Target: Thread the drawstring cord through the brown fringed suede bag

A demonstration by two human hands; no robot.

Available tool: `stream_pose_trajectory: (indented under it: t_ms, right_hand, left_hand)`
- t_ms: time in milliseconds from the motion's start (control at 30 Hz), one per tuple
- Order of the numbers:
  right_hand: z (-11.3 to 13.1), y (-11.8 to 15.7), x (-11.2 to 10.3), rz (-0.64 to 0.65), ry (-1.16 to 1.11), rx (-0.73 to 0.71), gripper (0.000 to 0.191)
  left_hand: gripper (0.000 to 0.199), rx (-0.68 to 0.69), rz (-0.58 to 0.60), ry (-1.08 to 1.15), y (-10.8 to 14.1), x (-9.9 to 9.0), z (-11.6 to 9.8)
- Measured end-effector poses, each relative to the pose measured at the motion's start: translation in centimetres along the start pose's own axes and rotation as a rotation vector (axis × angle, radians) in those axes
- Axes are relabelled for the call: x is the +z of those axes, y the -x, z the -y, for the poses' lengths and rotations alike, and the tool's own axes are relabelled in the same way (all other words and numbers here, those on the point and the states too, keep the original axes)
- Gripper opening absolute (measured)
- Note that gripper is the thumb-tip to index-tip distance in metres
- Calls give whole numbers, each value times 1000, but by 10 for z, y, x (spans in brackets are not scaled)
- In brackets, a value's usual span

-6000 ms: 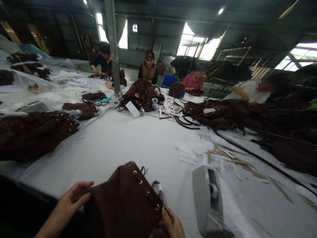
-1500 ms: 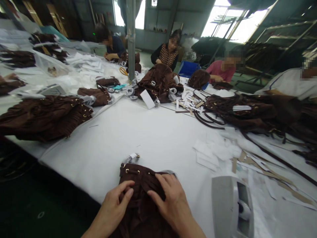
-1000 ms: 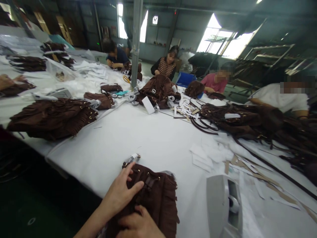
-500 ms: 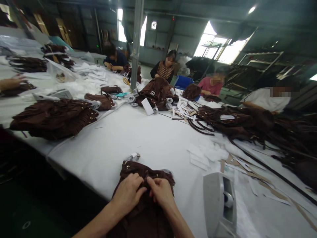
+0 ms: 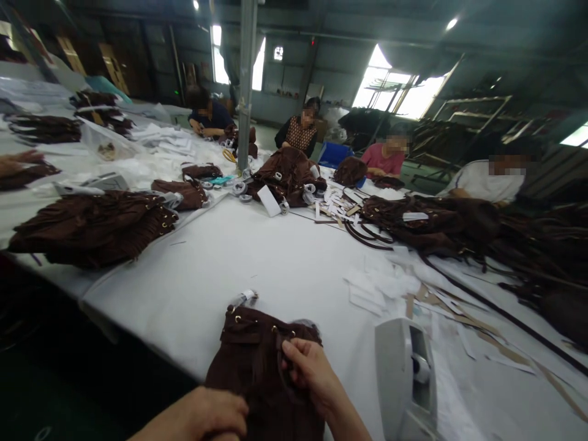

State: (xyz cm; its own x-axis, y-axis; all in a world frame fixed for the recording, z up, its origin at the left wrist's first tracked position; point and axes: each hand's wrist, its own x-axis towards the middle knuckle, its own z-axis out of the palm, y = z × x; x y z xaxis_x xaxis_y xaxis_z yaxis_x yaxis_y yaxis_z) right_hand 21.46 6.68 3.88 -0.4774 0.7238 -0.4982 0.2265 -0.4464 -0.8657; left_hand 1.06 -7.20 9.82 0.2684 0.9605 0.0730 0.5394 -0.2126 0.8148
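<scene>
Dim workshop hall; grey steel pillar point(image 5: 247, 73); bright windows point(image 5: 390, 92) along far wall; white tabletop point(image 5: 257, 251); ceiling lamps point(image 5: 451, 23).

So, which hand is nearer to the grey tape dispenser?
Right. The right hand pinches the brown bag just left of the tape dispenser. The left hand rests on the bag's near left edge, farther away.
</scene>
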Motion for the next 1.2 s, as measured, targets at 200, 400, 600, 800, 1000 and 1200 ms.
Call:
stream_pose_trajectory:
  t_ms: [200, 400, 600, 800, 1000, 1200]
  right_hand:
    - [-23, 30, 12, -52, 195, -268, 32]
    - [-46, 46, 19, -181, 570, -494, 19]
    - [4, 45, -29, -193, 722, -484, 15]
    - [73, 20, -63, 296, 974, -530, 27]
    - [76, 5, -61, 275, 1079, -431, 4]
    - [93, 3, -76, 319, 1046, -408, 13]
  left_hand:
    - [25, -183, -323, -5, -51, -15, 12]
    - [43, -117, 115, -444, -116, 16, -2]
    - [25, -31, 386, -437, -148, 31, 13]
    - [13, 175, 469, -195, -145, 15, 20]
    - [15, 61, 418, -240, -133, 0, 28]
    - [27, 43, 483, -281, -144, -26, 47]
